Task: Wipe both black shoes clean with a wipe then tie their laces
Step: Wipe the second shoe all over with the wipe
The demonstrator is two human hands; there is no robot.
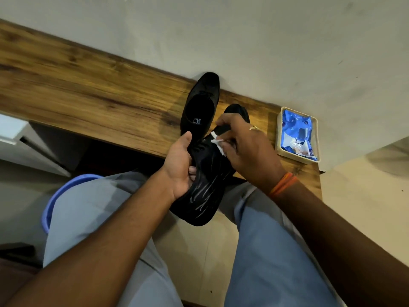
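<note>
While the left hand [179, 164] grips one black shoe [204, 191] sole-up, the right hand [245, 149] pinches a white wipe [218, 144] against it — fingertips hidden behind the sole.

Insole of the shoe [200, 103] on the table has a white logo with small vertical text reading "STYLE". Blue wipes pack [298, 135] in the tray shows a small "72"; other print there is unreadable.
</note>
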